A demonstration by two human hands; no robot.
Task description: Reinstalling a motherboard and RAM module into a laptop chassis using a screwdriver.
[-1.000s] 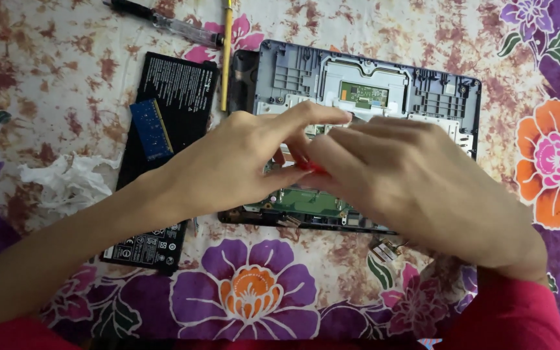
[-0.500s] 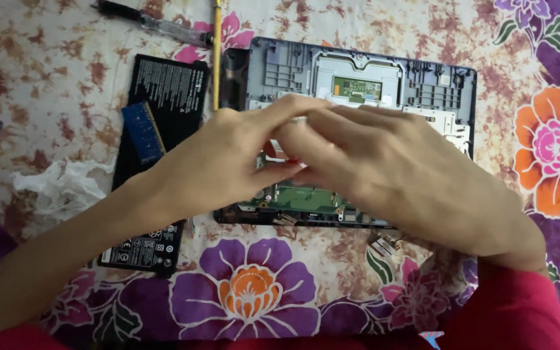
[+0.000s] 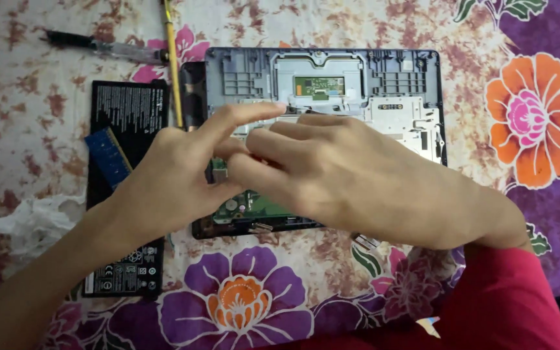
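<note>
An opened dark laptop base point(image 3: 396, 84) lies on a floral cloth, its inner frame and the touchpad's underside point(image 3: 319, 84) exposed. My left hand point(image 3: 170, 181) and my right hand point(image 3: 358, 181) meet above its left half, over a green circuit board point(image 3: 254, 207). My left index finger stretches out toward the touchpad area. The fingertips of both hands touch each other, and the fingers hide whatever may be between them. A red sleeve covers my right forearm.
A flat black battery pack point(image 3: 131, 110) lies left of the laptop with a blue memory stick point(image 3: 108, 155) on it. A screwdriver with a clear handle point(image 3: 98, 45) and a thin yellow tool point(image 3: 173, 65) lie at the top left. Crumpled white tissue point(image 3: 27, 223) sits at the left.
A small red thing showed between the fingertips a second ago; now it is hidden. My left index finger has stretched out further, and both hands stay over the board.
</note>
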